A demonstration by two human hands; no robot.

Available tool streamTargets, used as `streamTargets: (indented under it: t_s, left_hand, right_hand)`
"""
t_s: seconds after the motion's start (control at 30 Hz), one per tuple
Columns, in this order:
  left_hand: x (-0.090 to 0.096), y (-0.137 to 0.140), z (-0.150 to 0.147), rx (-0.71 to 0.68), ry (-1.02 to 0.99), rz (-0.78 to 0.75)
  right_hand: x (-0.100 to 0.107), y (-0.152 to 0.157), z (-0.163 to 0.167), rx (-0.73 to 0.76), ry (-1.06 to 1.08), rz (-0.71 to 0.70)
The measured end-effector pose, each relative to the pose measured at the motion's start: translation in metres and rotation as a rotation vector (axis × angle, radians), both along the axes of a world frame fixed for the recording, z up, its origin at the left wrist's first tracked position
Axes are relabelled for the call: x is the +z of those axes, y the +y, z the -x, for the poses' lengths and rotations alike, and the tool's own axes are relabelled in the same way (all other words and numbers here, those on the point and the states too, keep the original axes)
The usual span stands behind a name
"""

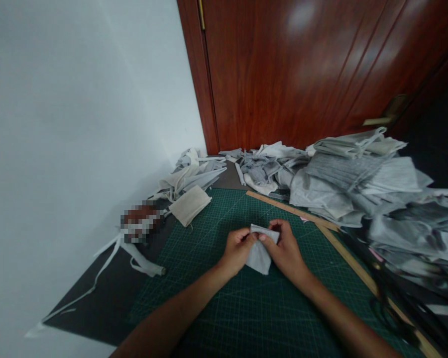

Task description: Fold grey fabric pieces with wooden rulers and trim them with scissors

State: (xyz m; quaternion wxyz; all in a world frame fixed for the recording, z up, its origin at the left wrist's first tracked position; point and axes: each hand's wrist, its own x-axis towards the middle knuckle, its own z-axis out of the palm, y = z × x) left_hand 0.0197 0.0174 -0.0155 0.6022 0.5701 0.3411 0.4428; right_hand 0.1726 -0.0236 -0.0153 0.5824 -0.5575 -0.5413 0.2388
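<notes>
Both hands hold a small grey piece of cloth (259,258) above the middle of the green cutting mat (216,303). My left hand (239,251) pinches its left side near the top edge. On the other side, my right hand (285,248) grips the cloth with the thumb in front and the fingers behind. The thumbs nearly meet at the upper part of the cloth, whose lower end hangs down between the hands. Some fingertips are hidden behind the fabric.
Stacks of grey cloth (343,184) lie at the right, with more scraps (265,166) at the back. Wooden rulers (283,205) and dark scissors (388,313) lie at the mat's right. A folded beige cloth (190,205) sits at the left, near the white wall (78,124).
</notes>
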Motion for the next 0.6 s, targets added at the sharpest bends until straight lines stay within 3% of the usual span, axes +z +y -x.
streamTargets:
  t_s: [0.2, 0.4, 0.6]
  left_hand:
    - [0.006, -0.005, 0.002, 0.016, -0.048, -0.024]
    - [0.003, -0.011, -0.002, -0.015, -0.062, 0.005]
    - [0.002, -0.015, -0.005, -0.025, -0.122, 0.126]
  right_hand:
    - [0.008, -0.009, 0.011, 0.093, 0.138, 0.1]
    - [0.001, -0.007, 0.01, -0.003, 0.014, -0.016]
    - [-0.001, -0.009, 0.007, -0.018, -0.121, -0.094]
